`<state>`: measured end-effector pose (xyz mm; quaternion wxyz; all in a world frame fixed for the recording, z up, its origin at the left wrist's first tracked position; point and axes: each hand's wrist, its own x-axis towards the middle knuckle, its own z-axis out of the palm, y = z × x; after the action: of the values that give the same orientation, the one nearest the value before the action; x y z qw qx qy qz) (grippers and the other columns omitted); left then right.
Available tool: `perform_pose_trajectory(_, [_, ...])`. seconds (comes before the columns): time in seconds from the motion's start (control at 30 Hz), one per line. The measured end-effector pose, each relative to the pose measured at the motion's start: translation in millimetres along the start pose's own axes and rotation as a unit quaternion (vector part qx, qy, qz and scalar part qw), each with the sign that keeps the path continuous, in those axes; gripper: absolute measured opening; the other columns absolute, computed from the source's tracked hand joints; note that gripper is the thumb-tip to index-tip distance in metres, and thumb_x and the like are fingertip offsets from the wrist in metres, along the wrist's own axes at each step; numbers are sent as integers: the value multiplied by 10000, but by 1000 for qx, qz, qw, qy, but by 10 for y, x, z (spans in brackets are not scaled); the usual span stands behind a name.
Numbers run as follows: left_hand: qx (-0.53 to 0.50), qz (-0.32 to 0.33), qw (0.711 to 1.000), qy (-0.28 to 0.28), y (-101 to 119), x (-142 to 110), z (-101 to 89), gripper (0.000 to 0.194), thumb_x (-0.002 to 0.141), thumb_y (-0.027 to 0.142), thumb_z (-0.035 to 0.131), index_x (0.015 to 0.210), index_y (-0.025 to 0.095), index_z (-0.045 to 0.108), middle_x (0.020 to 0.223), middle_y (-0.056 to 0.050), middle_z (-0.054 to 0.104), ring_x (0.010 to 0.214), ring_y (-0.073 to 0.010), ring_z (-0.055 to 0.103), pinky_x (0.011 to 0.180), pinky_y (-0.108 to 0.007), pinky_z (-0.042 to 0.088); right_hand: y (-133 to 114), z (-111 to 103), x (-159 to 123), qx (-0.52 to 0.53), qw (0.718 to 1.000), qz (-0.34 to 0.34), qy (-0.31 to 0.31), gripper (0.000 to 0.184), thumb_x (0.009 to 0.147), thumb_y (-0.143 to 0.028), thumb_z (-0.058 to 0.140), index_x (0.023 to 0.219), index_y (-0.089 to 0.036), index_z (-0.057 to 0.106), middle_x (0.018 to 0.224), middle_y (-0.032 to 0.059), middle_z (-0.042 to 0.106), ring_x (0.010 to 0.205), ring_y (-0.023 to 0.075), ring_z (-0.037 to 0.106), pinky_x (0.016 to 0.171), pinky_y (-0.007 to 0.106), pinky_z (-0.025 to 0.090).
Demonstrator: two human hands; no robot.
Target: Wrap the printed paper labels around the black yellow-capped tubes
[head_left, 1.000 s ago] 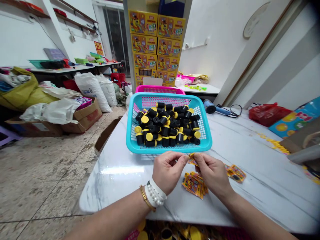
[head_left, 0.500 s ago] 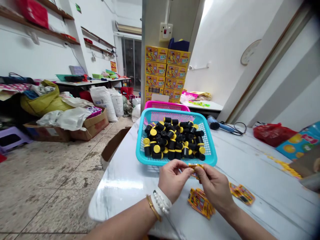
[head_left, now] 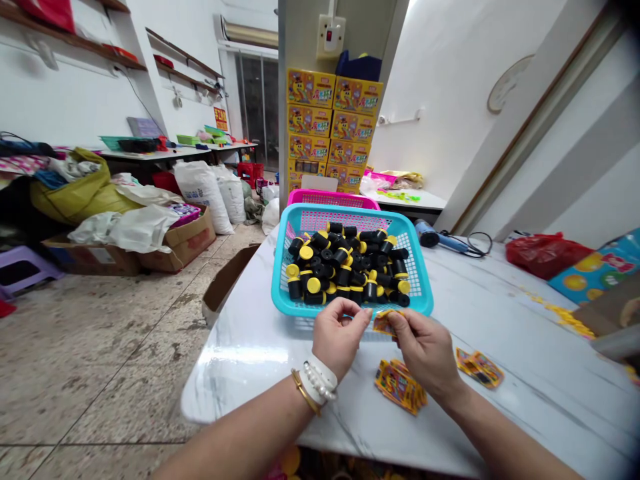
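My left hand (head_left: pixel 339 335) and my right hand (head_left: pixel 424 348) meet just in front of a turquoise basket (head_left: pixel 285 293), both pinching one small orange-yellow printed sticker (head_left: pixel 384 323) between their fingertips. The basket holds several small black cylinders with yellow caps (head_left: pixel 345 268). Under my right hand a small pile of the same stickers (head_left: pixel 400 386) lies on the white marble table (head_left: pixel 500 373). A second little pile of stickers (head_left: pixel 479 368) lies further right. A white band, pearls and a gold bangle sit on my left wrist.
A pink basket (head_left: pixel 330 197) stands behind the turquoise one. A blue heat gun with cord (head_left: pixel 440 238), a red bag (head_left: pixel 545 255) and yellow scraps (head_left: pixel 563 313) lie at the right. Yellow cartons (head_left: pixel 333 133) are stacked by the pillar. Boxes and sacks (head_left: pixel 165 220) crowd the floor at left.
The view has shifted slightly. Both hands stay together at the basket's front edge, working the same sticker between the fingertips; the piles on the table have not moved.
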<state>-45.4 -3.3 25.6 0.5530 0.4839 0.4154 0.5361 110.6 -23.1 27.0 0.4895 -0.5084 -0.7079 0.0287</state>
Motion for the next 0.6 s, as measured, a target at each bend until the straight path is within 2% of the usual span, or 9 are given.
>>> perform_pose_trajectory(0.13, [17, -6, 999, -30, 5, -24, 11, 279, 796, 429, 705, 751, 157, 658, 475, 40, 513, 410, -92, 428, 436, -225, 320, 61, 28, -21, -2, 1000, 23, -2, 426, 1000, -388, 519, 627, -194, 585, 515, -35, 526, 473, 103, 498, 500, 233, 380])
perform_pose_trajectory(0.23, [24, 4, 999, -28, 26, -46, 11, 272, 805, 417, 701, 761, 148, 698, 499, 29, 539, 419, -87, 421, 441, -228, 323, 106, 45, -48, 1, 999, 37, -4, 422, 1003, -396, 515, 644, -192, 602, 525, -31, 541, 485, 109, 520, 508, 238, 388])
perform_pose_trajectory(0.33, [43, 46, 998, -26, 30, -45, 5, 233, 819, 368, 700, 750, 152, 751, 572, -7, 605, 506, -104, 485, 509, -238, 379, 122, 49, -62, -1, 999, 43, 2, 409, 1007, -390, 511, 669, -189, 622, 539, -28, 551, 495, 111, 527, 514, 239, 391])
perform_pose_trajectory(0.43, [78, 106, 991, -18, 13, -32, -4, 190, 813, 331, 720, 779, 163, 801, 701, -52, 676, 629, -135, 560, 596, -257, 430, 104, 40, -62, -5, 999, 30, 8, 386, 1005, -363, 524, 676, -189, 628, 544, -32, 550, 493, 104, 514, 512, 232, 389])
perform_pose_trajectory(0.6, [94, 121, 988, -34, -7, -37, -3, 166, 795, 313, 747, 822, 166, 819, 728, -56, 653, 652, -142, 566, 616, -269, 454, 63, 40, -63, -3, 1000, -14, 6, 363, 996, -303, 540, 655, -191, 592, 557, -34, 536, 509, 100, 500, 524, 228, 387])
